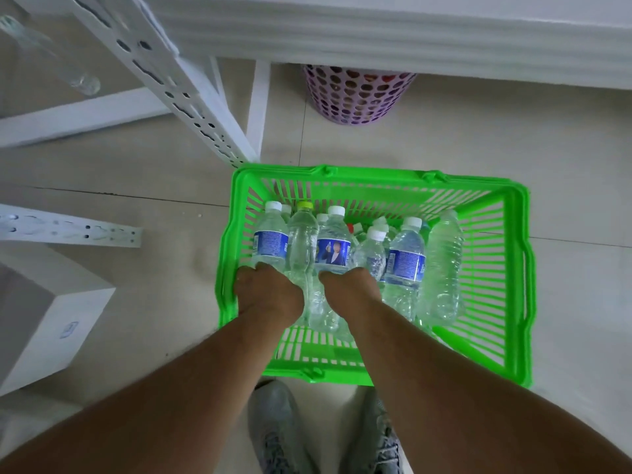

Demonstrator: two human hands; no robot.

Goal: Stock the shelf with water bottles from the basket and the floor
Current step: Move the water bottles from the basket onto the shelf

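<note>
A bright green plastic basket [514, 268] sits on the tiled floor in front of my feet, with several clear water bottles inside. My left hand [268, 290] is closed around the lower part of a blue-labelled, white-capped bottle [271, 239] at the basket's left side. My right hand [349, 290] grips the base of another blue-labelled bottle [333, 246] in the middle. Between them stands a yellow-capped bottle [302, 241]. More bottles [443, 265] lean at the right. The white shelf frame [178, 83] rises at the upper left, with one bottle [51, 53] lying blurred on it.
A purple perforated bin [355, 97] stands under a white ledge [410, 32] behind the basket. A white box [48, 313] sits on the floor at the left, beside a white shelf rail [71, 230]. My grey shoes [273, 429] are just below the basket.
</note>
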